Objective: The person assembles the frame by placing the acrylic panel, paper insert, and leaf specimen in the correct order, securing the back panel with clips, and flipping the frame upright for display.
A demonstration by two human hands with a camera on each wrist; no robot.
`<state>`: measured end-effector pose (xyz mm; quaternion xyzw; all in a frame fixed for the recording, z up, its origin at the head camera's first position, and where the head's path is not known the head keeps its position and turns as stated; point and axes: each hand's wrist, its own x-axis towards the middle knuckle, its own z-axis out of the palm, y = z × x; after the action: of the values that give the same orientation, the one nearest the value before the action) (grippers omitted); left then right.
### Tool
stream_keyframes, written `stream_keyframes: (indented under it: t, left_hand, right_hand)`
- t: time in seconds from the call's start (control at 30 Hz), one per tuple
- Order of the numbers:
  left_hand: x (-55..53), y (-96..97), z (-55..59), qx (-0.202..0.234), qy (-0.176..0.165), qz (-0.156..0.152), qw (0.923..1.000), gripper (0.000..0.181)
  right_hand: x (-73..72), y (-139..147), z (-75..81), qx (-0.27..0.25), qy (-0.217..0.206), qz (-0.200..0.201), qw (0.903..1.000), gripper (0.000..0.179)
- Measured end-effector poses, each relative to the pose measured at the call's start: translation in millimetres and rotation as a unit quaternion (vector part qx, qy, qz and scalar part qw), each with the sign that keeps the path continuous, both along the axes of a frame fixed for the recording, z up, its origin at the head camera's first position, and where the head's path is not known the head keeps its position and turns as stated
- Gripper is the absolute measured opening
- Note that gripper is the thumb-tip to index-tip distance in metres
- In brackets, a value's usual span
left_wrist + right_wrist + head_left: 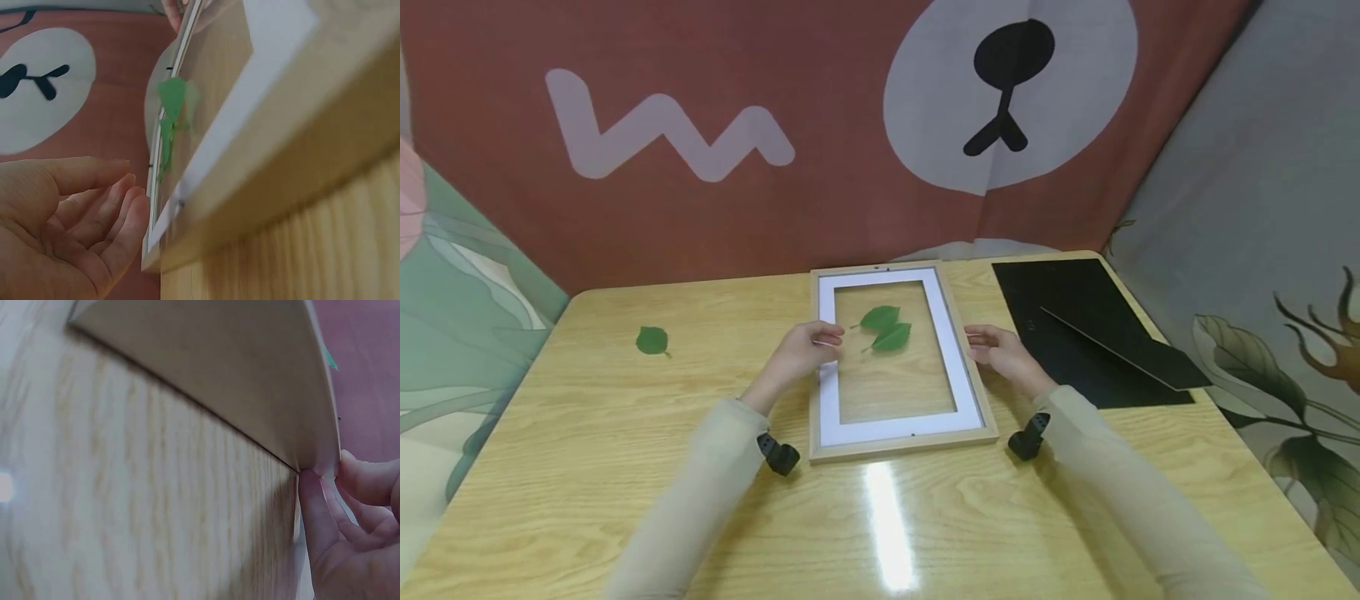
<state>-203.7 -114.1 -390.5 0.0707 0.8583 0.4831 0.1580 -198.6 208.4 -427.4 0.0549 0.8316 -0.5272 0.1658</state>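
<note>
While the frame [910, 444] points lengthwise wallward, left hand [800, 350] is loose, right hand [1006, 355] unclear.

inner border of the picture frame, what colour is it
The inner border is white, clearest in the head view.

Pretty much a curtained-off booth, tbh. The wood-grain table [625, 467] is boxed in on three sides: a reddish-brown cartoon backdrop [842, 183] is hung behind the table, and plant-patterned hangings [1262, 167] are set along its left and right. Whether that's inside a home or studio can't be told.
</note>
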Motion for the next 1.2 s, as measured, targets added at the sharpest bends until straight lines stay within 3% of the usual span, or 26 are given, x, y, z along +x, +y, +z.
stream_keyframes:
  t: [0.47,0.63,0.77,0.97,1.1,1.2]
  left_hand:
    - [27.9,-107.1,3.3,-0.009,0.006,0.061,0.9981,0.048]
    - [32.3,-146.9,0.7,-0.019,0.005,0.100,0.9948,0.052]
    - [33.2,-174.8,-3.6,-0.017,0.031,0.141,0.9894,0.052]
    - [32.8,-204.2,-6.8,0.000,0.045,0.202,0.9784,0.050]
    - [32.9,-217.9,-8.1,0.027,0.040,0.238,0.9700,0.033]
    - [33.0,-224.0,-9.7,0.033,0.035,0.252,0.9665,0.030]
  right_hand:
    - [-0.1,-1.6,-4.1,-0.005,0.017,0.007,0.9998,0.048]
    - [0.6,-0.8,-3.6,-0.006,0.023,0.004,0.9997,0.048]
    - [0.4,0.1,-2.9,-0.007,0.017,0.000,0.9998,0.048]
    - [0.2,0.7,-1.7,-0.010,0.005,-0.006,0.9999,0.048]
    - [1.1,0.9,-1.7,-0.012,0.010,-0.004,0.9999,0.048]
    - [2.2,1.1,-2.0,-0.010,0.014,0.000,0.9999,0.048]
